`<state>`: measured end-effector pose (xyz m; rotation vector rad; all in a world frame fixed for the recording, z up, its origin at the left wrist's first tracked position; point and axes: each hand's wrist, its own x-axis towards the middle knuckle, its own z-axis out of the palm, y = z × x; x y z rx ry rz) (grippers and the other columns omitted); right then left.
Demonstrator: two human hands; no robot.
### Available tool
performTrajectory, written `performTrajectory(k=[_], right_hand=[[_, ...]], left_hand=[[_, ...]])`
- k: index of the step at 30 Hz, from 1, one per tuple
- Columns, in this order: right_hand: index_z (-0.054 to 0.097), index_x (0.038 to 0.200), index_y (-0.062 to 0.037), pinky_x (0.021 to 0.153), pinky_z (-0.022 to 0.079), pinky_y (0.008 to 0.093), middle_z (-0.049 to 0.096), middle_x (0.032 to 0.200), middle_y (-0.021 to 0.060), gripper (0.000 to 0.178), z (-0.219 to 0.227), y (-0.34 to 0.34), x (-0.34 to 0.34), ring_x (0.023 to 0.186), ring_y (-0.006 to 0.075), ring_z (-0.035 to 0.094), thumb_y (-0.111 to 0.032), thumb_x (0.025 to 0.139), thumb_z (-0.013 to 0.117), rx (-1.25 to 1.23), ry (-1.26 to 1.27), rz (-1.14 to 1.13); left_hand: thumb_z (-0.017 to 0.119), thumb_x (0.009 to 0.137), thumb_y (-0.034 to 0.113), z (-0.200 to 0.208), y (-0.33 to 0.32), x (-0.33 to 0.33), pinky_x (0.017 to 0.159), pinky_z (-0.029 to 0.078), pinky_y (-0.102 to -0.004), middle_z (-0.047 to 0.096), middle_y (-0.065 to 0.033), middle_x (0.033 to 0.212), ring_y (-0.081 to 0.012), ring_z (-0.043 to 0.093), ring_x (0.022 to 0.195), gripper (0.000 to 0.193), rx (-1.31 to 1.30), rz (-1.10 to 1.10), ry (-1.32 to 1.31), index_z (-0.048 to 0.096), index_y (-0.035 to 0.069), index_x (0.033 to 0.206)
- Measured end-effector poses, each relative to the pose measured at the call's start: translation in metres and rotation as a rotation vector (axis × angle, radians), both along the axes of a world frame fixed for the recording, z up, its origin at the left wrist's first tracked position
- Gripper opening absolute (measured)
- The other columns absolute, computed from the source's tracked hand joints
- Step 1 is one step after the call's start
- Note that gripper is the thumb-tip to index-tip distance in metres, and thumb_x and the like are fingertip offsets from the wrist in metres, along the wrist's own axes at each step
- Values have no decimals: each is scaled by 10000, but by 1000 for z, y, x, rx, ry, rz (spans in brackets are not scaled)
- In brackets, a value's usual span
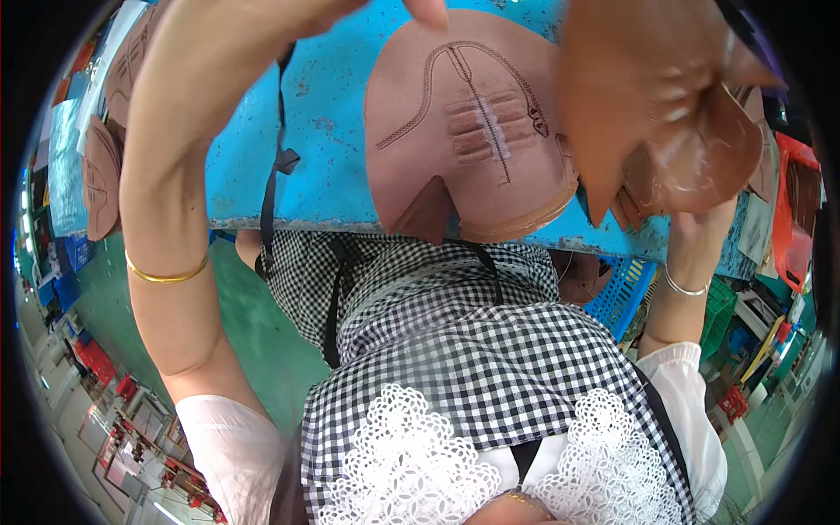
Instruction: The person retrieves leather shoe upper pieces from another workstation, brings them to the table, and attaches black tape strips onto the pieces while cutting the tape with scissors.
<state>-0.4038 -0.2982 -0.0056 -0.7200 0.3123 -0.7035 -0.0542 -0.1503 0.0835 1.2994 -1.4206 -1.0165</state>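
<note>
On the blue surface (324, 122), right by its near edge, lies the flat piece (468, 105). It could slip off or fold if the raised piece (621, 96) bumps it. It is dull pinkish brown, roundish, with dark curvy stitches and a notch. The right hand (697, 222) is behind the raised piece; the left hand (427, 10) shows one finger. I cannot tell either grip.

Brown stitched panel (420, 109) flat; blurred sheet (621, 96) apparently curled.
</note>
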Motion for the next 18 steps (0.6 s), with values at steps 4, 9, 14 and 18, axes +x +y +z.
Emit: performTrajectory(k=[4, 9, 14, 18], right_hand=[[503, 1352, -19, 971, 502, 356, 592, 1301, 98, 392, -26, -14, -64, 1164, 223, 591, -250, 1035, 489, -69, 719, -565], [528, 1268, -11, 493, 328, 177, 569, 916, 8, 297, -26, -36, -88, 612, 21, 461, -201, 1041, 502, -448, 1100, -577], [500, 1209, -4, 437, 224, 201, 435, 749, -5, 225, -6, -25, -58, 520, 25, 307, -160, 1053, 453, -483, 796, -523], [506, 1193, -23, 473, 270, 177, 485, 740, 1, 184, 3, 7, -2, 553, 21, 351, -114, 1043, 452, -725, 754, -270]], left_hand=[[692, 868, 129, -33, -25, -15, 587, 453, -284, 585, 7, 681, -96, 512, 628, 127, 292, -275, -329, 658, 8, 887], [736, 794, 121, -51, -32, -37, 562, 471, -274, 650, -28, 705, -119, 567, 589, 120, 18, -395, -378, 682, 14, 784], [720, 769, 106, -64, -38, -44, 622, 488, -305, 655, -87, 699, -165, 613, 649, 96, 315, -457, -531, 692, 19, 799], [717, 766, 101, -63, -39, -48, 626, 490, -311, 664, -98, 723, -186, 629, 673, 88, 181, -457, -700, 697, 24, 804]])
